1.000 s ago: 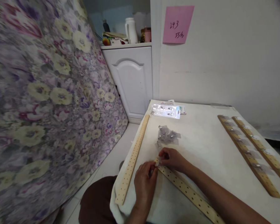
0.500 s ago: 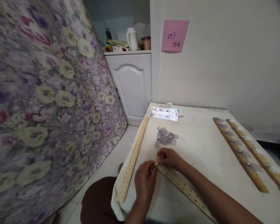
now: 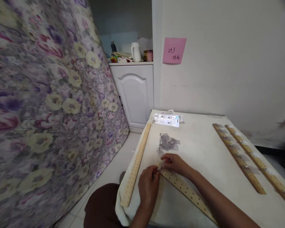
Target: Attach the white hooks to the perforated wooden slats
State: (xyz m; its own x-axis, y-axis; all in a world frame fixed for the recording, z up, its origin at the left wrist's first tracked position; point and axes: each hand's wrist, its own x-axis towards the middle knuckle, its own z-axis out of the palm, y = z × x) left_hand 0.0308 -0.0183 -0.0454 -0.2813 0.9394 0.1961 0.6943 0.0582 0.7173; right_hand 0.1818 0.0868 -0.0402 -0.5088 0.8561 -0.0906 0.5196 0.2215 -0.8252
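Observation:
A pale wooden strip with rows of holes (image 3: 186, 190) runs diagonally toward the lower right on the white-covered table. My left hand (image 3: 149, 185) is closed on its far end, fingertips pinched at the edge. Just across from it, my right hand (image 3: 174, 163) bends over the same end with thumb and fingers together. A small shiny piece (image 3: 159, 168) shows between the fingertips, too small to name. Beyond the hands lies a heap of small clear plastic bags (image 3: 167, 142) with metal bits in them.
A second pale perforated strip (image 3: 136, 164) lies along the table's left edge. Two browner strips (image 3: 238, 155) bearing small bagged metal pieces lie at the right. Clear packaging (image 3: 166, 120) sits at the back. A floral curtain (image 3: 49, 126) hangs on the left.
The camera view has tilted up slightly, so the scene sits lower. Both hands stay at the strip's end, with only small finger movement.

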